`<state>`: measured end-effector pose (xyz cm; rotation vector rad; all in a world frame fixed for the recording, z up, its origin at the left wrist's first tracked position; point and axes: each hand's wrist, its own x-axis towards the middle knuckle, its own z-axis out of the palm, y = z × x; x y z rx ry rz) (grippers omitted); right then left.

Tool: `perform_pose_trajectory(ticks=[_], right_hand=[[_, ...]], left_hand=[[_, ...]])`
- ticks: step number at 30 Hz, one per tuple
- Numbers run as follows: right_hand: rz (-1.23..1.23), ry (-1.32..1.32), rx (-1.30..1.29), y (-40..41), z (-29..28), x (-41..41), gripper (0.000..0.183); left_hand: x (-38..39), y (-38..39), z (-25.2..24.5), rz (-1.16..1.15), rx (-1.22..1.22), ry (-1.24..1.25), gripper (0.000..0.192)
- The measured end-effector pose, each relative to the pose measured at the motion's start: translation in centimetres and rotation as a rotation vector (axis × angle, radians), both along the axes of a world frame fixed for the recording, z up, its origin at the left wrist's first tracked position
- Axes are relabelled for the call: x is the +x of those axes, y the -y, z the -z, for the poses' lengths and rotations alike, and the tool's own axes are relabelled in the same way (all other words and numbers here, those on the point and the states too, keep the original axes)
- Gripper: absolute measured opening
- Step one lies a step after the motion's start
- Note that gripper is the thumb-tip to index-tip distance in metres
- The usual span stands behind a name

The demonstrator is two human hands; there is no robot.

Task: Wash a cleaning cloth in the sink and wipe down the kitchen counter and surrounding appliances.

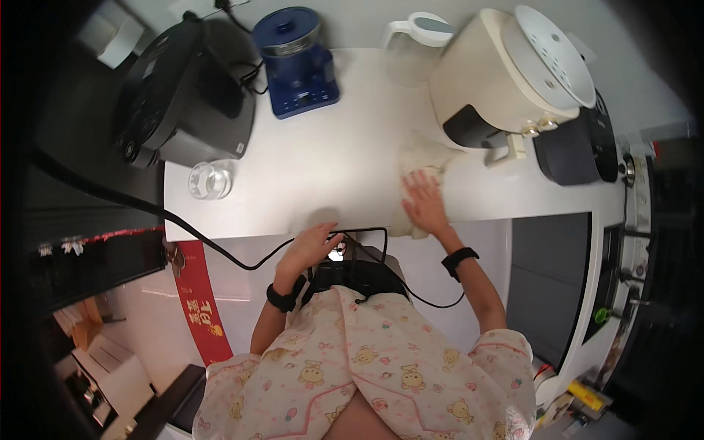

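My right hand [422, 202] lies flat with fingers spread, pressing a pale cloth [419, 151] against the white countertop [341, 159]. One end of the cloth hangs over the counter's front edge; both hand and cloth look slightly blurred. My left hand [312, 247] is just at the front edge, holding nothing, with its fingers apart. A black cable [385, 242] runs close by its fingertips. Toward the right of the cloth stands a cream air fryer [473, 82], its handle [509, 151] pointing toward me.
A clear glass [209, 180] stands near the left front corner, beside a black appliance [192, 110]. Along the back are a blue electric kettle [297, 66] and a clear pitcher [415, 55]. A white perforated basket [555, 55] tops the air fryer. A dark appliance [575, 146] sits far right.
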<state>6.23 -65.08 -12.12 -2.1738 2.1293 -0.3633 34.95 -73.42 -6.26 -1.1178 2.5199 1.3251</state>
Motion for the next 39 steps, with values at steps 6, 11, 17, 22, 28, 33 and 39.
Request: perform_pose_trajectory(ticks=[6, 11, 17, 22, 28, 33, 39], right_hand=[[-0.575, 0.136, 0.023, 6.6, -1.1, 11.1, 0.052], [-0.917, 0.223, -0.058, 11.7, -0.1, 20.1, 0.066], [-0.977, 0.138, -0.051, 14.3, 0.0, 26.7, 0.077], [-1.002, 0.128, -0.109, 14.0, 0.2, 25.6, 0.077], [-1.004, 0.22, 0.153, 10.5, -1.2, 14.9, 0.076], [-0.715, 0.12, 0.302, 4.5, -2.7, 6.2, 0.077], [-0.572, 0.007, 0.285, 2.5, -2.8, 5.9, 0.076]], left_hand=[[2.8, -1.1, -0.9, -0.071, -0.013, 0.122, 0.042], [6.7, -1.7, -3.9, -0.252, 0.104, 0.3, 0.048], [8.8, -3.4, -4.0, -0.479, 0.167, 0.332, 0.051], [8.1, -3.1, -3.5, -0.374, -0.088, 0.228, 0.045], [6.2, -1.2, -1.3, -0.224, -0.098, 0.119, 0.039], [4.1, -0.3, 0.3, -0.122, -0.006, 0.032, 0.039], [4.1, 0.5, 0.1, -0.087, 0.023, -0.03, 0.04]])
